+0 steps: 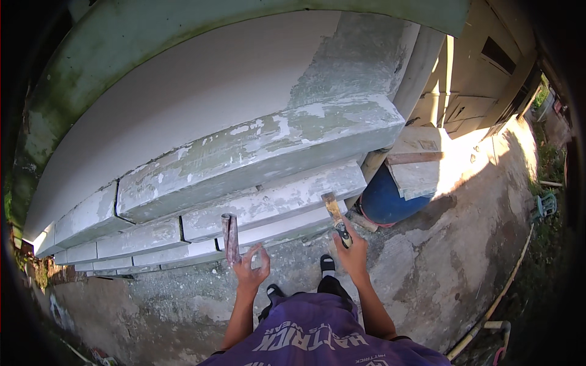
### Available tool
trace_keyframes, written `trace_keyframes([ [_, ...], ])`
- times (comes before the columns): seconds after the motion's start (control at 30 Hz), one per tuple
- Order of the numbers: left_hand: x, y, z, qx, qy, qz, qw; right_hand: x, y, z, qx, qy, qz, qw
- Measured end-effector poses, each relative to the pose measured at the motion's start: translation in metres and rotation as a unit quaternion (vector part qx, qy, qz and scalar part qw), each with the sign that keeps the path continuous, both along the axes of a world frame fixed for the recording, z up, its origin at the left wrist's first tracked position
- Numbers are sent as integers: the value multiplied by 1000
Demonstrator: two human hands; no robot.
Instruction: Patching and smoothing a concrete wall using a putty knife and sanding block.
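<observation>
My right hand point(352, 250) is closed round the dark handle of a scraper point(332, 210). Its worn, stained blade points up toward the end of the lower pale ledge point(274, 204), and I cannot tell whether it touches. On the left, my left hand point(251, 268) grips the bottom end of a long, narrow, plaster-smeared piece point(230, 239) with a curled upper edge. It stands upright in front of the lower ledges; its exact kind does not show. The thumb and a finger of that hand curve into a ring.
Above runs a patchy upper ledge point(262, 152) under a white and grey wall point(201, 79). A blue barrel point(394, 195) stands right of the ledges, with boards point(418, 161) over it. Stained concrete point(427, 256) lies underfoot; a pipe point(494, 305) crosses at the right.
</observation>
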State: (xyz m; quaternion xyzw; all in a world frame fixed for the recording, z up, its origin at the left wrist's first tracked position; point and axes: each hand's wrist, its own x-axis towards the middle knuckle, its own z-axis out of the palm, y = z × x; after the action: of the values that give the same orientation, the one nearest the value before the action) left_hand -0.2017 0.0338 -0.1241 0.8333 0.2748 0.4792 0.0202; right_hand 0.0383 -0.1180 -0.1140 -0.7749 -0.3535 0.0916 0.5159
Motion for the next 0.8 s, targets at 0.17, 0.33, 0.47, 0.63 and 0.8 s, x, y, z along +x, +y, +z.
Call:
trace_keyframes([
  [0.17,23,7,91,127,-149,87,977,15,-24,8,62,31,21,997],
  [0.33,59,18,181,23,18,144,989,37,-42,4,83,10,55,995],
  [0.47,102,20,195,2,105,285,953,57,-49,4,82,28,54,995],
  [0.63,159,0,200,-28,127,264,956,85,-51,3,98,26,47,994],
  [0.8,216,-21,200,13,119,184,976,96,-69,19,115,6,12,993],
])
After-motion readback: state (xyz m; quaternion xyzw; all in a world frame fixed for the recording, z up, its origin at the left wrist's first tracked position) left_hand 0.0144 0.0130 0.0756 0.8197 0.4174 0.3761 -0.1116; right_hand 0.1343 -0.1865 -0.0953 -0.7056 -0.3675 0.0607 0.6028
